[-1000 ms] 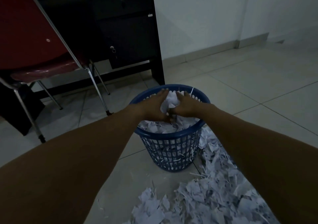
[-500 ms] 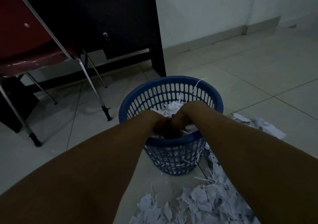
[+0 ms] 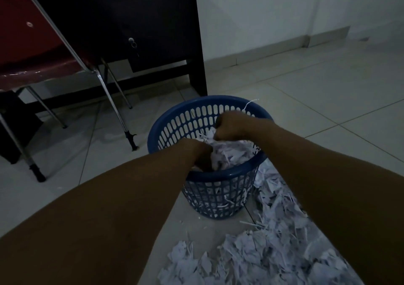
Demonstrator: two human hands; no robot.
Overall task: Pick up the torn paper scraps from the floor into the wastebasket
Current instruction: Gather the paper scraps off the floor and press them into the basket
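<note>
Both our left hand [image 3: 200, 153] and right hand [image 3: 229, 125] look curled into the paper scraps [image 3: 231, 151] in the wastebasket [image 3: 218, 191]; they're featherlight, floppy, so we'd scoop loose bunches from underneath.

- My single head camera looks forward and steeply down along my forearms.
- It sits close above the wastebasket [image 3: 209, 188], with the tiled floor [image 3: 328, 109] stretching far right.

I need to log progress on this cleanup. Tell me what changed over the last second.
Both hands went from holding a paper wad above the wastebasket down into it. The left hand is now pushed into the scraps inside; the right hand has risen, fingers curled. The floor pile and the basket's place look unchanged.
</note>
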